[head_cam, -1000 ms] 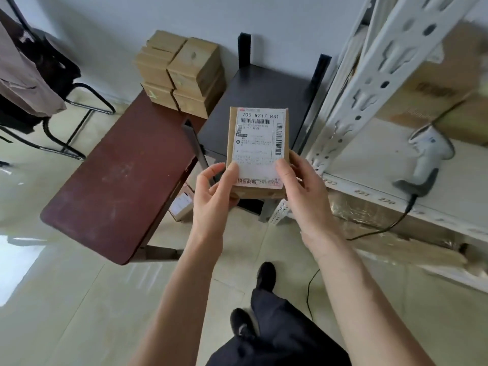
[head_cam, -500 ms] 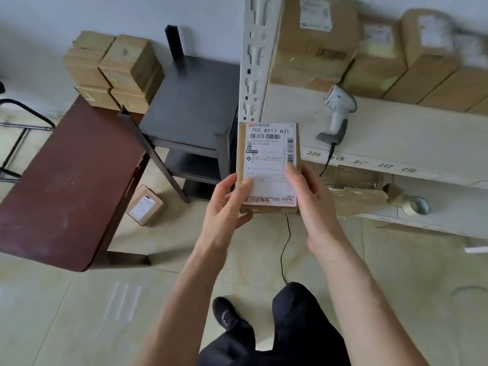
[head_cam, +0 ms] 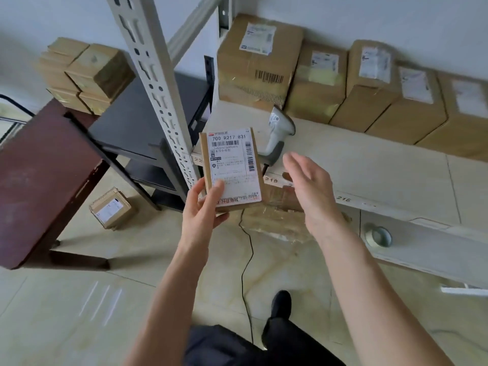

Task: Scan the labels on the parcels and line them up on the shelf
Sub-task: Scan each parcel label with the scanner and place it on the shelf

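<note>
Parcel: label up, in front of the shelf edge.
Left hand: grip grasping the parcel's lower end.
Right hand: released, fingers straight, beside the parcel.
Scanner: on the shelf just behind the parcel.
Boxes: lined along the shelf's back.
Upright post: left of the parcel.

The held parcel is tan cardboard with a white label printed in black text and barcodes, with a small red mark at its top corner. The scanner is white with a grey handle. The parcels on the shelf are brown with white labels. The worktop is dark reddish brown, the small rack black, the shelf post off-white with a row of dark slots, the floor pale cream tile.
</note>
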